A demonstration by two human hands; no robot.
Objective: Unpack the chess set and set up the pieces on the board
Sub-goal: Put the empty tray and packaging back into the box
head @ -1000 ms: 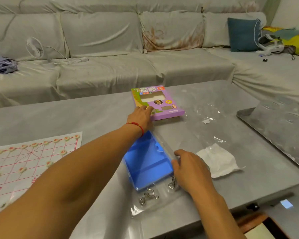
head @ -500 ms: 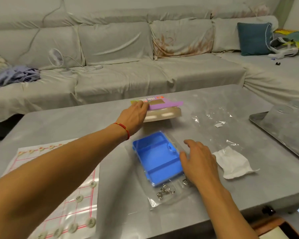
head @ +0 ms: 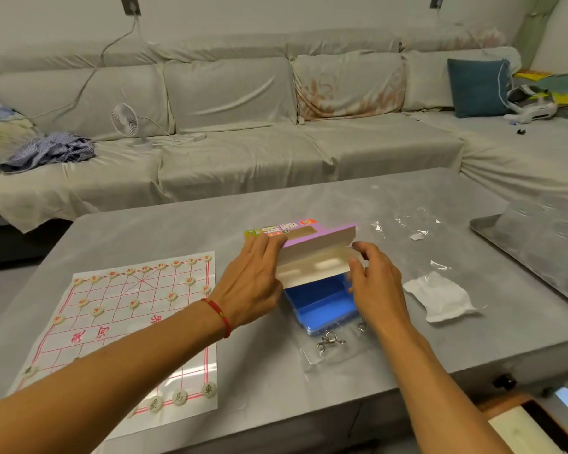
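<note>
Right now the left hand [head: 253, 283] grips the left end of the purple chess-set box [head: 312, 253], fingers curled round its edge, while the right hand [head: 374, 283] pinches the box's right end with thumb and fingertips. Between them the box is lifted and tilted, its pale underside facing the camera and its printed top turned toward twelve o'clock. Just below it, at six o'clock from the box, a blue plastic tray [head: 322, 303] lies on a clear plastic bag [head: 338, 352] with small metal ring puzzles [head: 330, 341] at its near end.

At nine o'clock from the hands lies the paper xiangqi board [head: 125, 322], red lines and characters on white. Round cream pieces [head: 179, 396] sit on its far rows and near edge, so setup looks largely done.

My worry: the box is thin card held only at its ends, so a squeeze could buckle it. Lowered carelessly, it could knock the tray. A sweeping left forearm could scatter pieces off the light sheet.
</note>
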